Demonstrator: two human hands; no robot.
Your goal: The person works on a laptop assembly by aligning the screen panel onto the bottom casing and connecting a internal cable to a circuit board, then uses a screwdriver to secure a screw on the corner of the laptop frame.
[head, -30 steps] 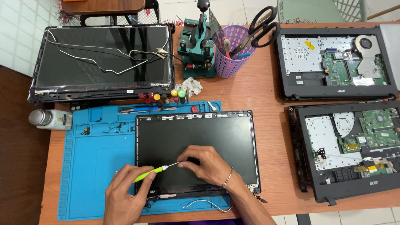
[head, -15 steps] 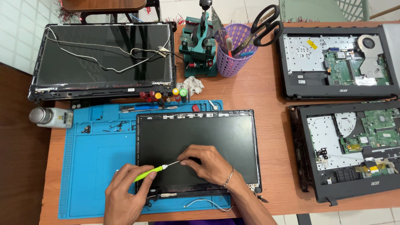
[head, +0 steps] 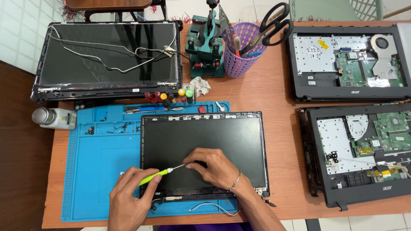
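My left hand [head: 128,199] is closed around a green-handled screwdriver [head: 155,176], shaft angled up-right. Its tip meets my right hand's [head: 216,167] fingertips, pinched together at the tip; can't tell if a screw sits between them, too small. Both are over the lower middle of the laptop screen panel [head: 205,137], which lies flat on the blue repair mat [head: 98,171], right edge past the mat. Tip contact with the panel is hidden by my fingers. My forearms are cut off at the frame bottom.
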